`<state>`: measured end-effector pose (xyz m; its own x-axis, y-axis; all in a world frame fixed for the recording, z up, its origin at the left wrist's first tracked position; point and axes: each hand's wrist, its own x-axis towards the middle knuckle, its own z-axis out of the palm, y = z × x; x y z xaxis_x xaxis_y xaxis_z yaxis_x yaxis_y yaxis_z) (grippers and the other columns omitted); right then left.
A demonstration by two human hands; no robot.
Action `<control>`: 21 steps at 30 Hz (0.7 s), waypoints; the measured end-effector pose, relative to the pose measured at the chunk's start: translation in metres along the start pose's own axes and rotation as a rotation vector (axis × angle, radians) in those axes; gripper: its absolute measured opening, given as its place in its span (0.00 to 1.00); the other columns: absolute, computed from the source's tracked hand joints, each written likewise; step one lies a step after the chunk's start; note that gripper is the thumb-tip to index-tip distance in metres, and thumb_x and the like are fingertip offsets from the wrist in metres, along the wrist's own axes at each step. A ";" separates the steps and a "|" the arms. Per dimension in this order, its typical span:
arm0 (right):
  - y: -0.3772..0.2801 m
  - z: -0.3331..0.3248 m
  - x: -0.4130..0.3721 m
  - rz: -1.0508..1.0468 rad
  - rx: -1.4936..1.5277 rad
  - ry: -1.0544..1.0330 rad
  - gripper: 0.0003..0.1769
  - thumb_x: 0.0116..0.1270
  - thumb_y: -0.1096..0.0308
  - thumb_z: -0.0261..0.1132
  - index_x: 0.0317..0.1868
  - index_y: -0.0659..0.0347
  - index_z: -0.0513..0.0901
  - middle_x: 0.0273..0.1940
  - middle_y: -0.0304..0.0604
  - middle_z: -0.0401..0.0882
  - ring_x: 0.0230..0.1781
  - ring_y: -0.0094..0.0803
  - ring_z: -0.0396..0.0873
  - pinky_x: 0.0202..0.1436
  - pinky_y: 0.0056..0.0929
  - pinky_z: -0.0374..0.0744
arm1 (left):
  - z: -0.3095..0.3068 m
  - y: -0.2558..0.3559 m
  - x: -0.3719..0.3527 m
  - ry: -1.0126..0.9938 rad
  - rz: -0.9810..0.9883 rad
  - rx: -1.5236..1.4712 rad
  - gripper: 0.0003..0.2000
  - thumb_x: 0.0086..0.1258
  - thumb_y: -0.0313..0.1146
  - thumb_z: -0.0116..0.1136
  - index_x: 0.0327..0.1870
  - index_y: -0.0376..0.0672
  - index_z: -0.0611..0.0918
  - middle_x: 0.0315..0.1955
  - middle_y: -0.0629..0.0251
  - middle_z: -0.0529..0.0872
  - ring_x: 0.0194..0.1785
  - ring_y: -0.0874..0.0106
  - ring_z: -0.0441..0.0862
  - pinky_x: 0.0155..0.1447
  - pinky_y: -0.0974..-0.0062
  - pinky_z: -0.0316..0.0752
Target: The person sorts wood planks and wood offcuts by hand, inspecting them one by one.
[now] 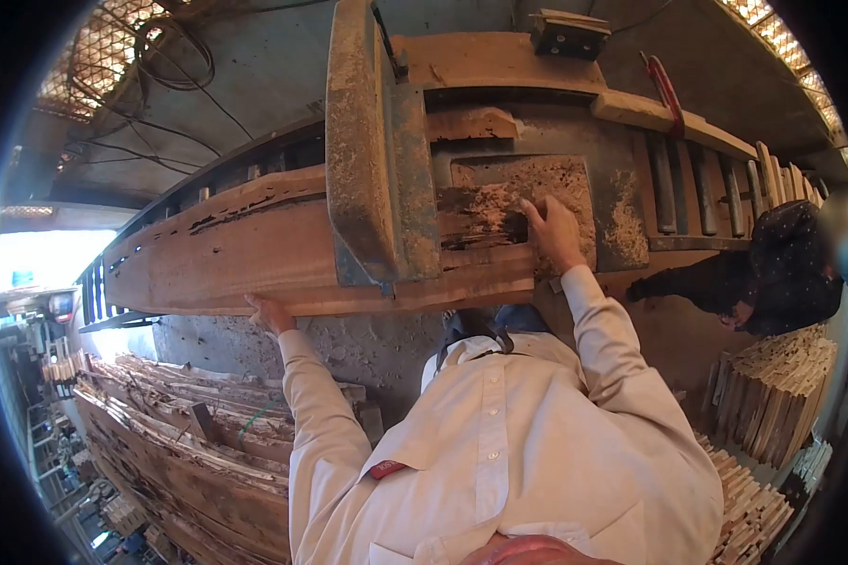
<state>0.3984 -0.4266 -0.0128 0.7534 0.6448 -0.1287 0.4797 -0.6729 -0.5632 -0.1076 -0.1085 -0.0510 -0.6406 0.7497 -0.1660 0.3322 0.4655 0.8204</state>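
A long, wide wooden plank [245,247] with dark rotten streaks runs under the sawdust-covered upright housing [363,160] of a machine. My left hand [271,315] grips the near edge of the plank, left of the housing. On the other side, my right hand [558,234] is over the plank's rough, dark end, with its fingers curled together. Whether a small piece is between those fingers is hidden. Sawdust [546,174] covers the machine bed just beyond the right hand.
Rollers [702,188] extend to the right, beside a red clamp [667,94] on a wooden fence. A person in dark clothes [791,268] is at the far right. Rough boards [188,443] are stacked at lower left, and cut strips [773,395] at right.
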 end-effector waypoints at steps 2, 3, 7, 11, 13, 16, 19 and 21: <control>-0.013 -0.001 0.029 -0.147 -0.024 0.097 0.27 0.71 0.49 0.68 0.57 0.64 0.80 0.57 0.61 0.81 0.60 0.57 0.79 0.59 0.51 0.78 | -0.004 0.011 -0.013 0.010 -0.004 0.017 0.50 0.74 0.70 0.48 0.63 0.13 0.69 0.61 0.26 0.77 0.60 0.38 0.81 0.64 0.51 0.78; -0.021 -0.001 0.044 -0.219 -0.036 0.147 0.28 0.69 0.52 0.71 0.61 0.64 0.79 0.62 0.60 0.79 0.65 0.55 0.77 0.63 0.49 0.77 | -0.005 0.016 -0.020 0.022 -0.001 0.016 0.51 0.74 0.71 0.48 0.63 0.13 0.69 0.61 0.26 0.77 0.59 0.38 0.81 0.63 0.51 0.79; -0.043 0.012 0.113 -0.465 -0.187 0.258 0.35 0.64 0.60 0.76 0.70 0.57 0.74 0.71 0.53 0.71 0.73 0.52 0.69 0.75 0.47 0.70 | 0.010 -0.018 0.012 0.005 0.168 -0.114 0.51 0.73 0.72 0.48 0.63 0.15 0.69 0.60 0.25 0.78 0.59 0.37 0.81 0.63 0.48 0.79; -0.055 0.023 0.152 -0.596 -0.296 0.198 0.38 0.65 0.63 0.75 0.74 0.49 0.70 0.73 0.49 0.69 0.73 0.50 0.69 0.77 0.46 0.70 | 0.016 -0.027 0.022 0.082 0.188 -0.081 0.50 0.74 0.71 0.49 0.64 0.16 0.69 0.59 0.24 0.78 0.59 0.36 0.81 0.63 0.46 0.78; -0.061 0.026 0.162 -0.599 -0.305 0.141 0.37 0.67 0.63 0.74 0.74 0.47 0.70 0.73 0.48 0.69 0.71 0.49 0.70 0.75 0.46 0.73 | 0.017 -0.023 0.022 0.163 0.093 0.026 0.49 0.74 0.70 0.49 0.64 0.17 0.69 0.59 0.24 0.78 0.60 0.35 0.81 0.63 0.46 0.78; -0.058 0.016 0.157 -0.612 -0.398 0.139 0.33 0.69 0.64 0.71 0.73 0.46 0.72 0.69 0.46 0.72 0.65 0.48 0.73 0.68 0.45 0.79 | 0.019 -0.020 0.024 0.206 0.018 0.082 0.47 0.75 0.69 0.49 0.64 0.17 0.69 0.58 0.23 0.78 0.60 0.34 0.80 0.63 0.45 0.77; -0.050 0.004 0.144 -0.643 -0.453 0.117 0.29 0.71 0.61 0.69 0.71 0.47 0.74 0.66 0.45 0.76 0.65 0.49 0.73 0.66 0.45 0.79 | 0.011 -0.007 0.007 0.186 0.046 0.022 0.47 0.75 0.68 0.51 0.63 0.16 0.70 0.57 0.24 0.79 0.60 0.35 0.81 0.63 0.46 0.77; -0.036 -0.016 0.129 -0.649 -0.391 0.119 0.22 0.72 0.58 0.67 0.65 0.49 0.80 0.60 0.46 0.81 0.60 0.49 0.77 0.62 0.45 0.80 | 0.019 -0.022 0.028 0.191 0.034 0.028 0.48 0.75 0.68 0.51 0.62 0.15 0.70 0.56 0.24 0.80 0.58 0.35 0.82 0.61 0.48 0.78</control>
<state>0.4853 -0.3248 0.0038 0.2989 0.9261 0.2303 0.9500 -0.2661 -0.1631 -0.1202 -0.0887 -0.0843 -0.7474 0.6637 -0.0291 0.3738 0.4563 0.8075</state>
